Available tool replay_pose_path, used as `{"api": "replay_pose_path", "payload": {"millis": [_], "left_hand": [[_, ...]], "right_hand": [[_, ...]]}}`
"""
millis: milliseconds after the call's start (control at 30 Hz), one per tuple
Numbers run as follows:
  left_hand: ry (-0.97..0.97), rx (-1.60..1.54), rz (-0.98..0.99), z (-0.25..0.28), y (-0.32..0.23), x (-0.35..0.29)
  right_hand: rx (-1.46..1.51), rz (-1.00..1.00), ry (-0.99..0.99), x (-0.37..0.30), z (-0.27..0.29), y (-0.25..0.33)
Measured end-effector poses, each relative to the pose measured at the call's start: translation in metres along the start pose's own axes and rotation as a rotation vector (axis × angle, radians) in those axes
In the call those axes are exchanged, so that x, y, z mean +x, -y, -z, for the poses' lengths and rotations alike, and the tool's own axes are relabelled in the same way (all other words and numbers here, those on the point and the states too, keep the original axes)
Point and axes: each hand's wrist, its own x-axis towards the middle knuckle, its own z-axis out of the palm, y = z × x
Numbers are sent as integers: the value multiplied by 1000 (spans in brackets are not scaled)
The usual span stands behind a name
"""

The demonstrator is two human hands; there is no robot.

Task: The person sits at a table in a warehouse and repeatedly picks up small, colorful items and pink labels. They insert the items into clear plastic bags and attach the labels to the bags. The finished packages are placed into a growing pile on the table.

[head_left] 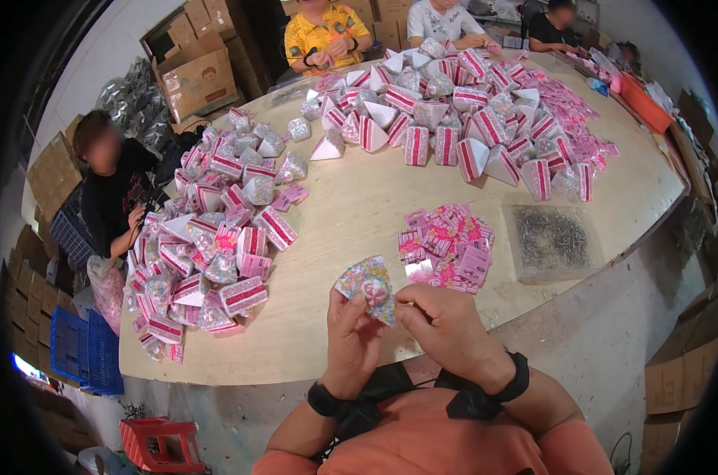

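Observation:
My left hand (349, 339) grips a cake-slice-shaped piece (364, 277) with a colourful speckled face, its thumb pressed on the front. Close against the piece's right edge is my right hand (447, 326), thumb and forefinger pinched together; whatever is between them is too small to make out. Just beyond my hands lies a heap of pink printed cards (454, 247). To the right of the cards, a clear shallow box (525, 273) holds many small metal pins.
Cake-slice pieces are heaped at the left (208, 237) and far side (454, 103) of the table (335, 229). Several people sit around it. An orange bin (645, 104) stands at the far right, blue crates (86, 351) and a red stool (161, 443) on the left floor.

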Motion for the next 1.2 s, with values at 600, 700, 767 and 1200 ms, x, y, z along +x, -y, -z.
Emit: {"api": "replay_pose_path", "payload": {"millis": [600, 700, 767, 1200], "left_hand": [[0, 174, -131, -9, -1, -2], [1, 200, -152, -7, 0, -1], [-1, 206, -159, -4, 1, 0], [-1, 228, -179, 4, 7, 2]], "right_hand": [[-29, 7, 2, 2, -2, 1], [-23, 11, -6, 2, -2, 1], [-23, 4, -4, 2, -3, -1], [-3, 0, -17, 0, -6, -5]]}}
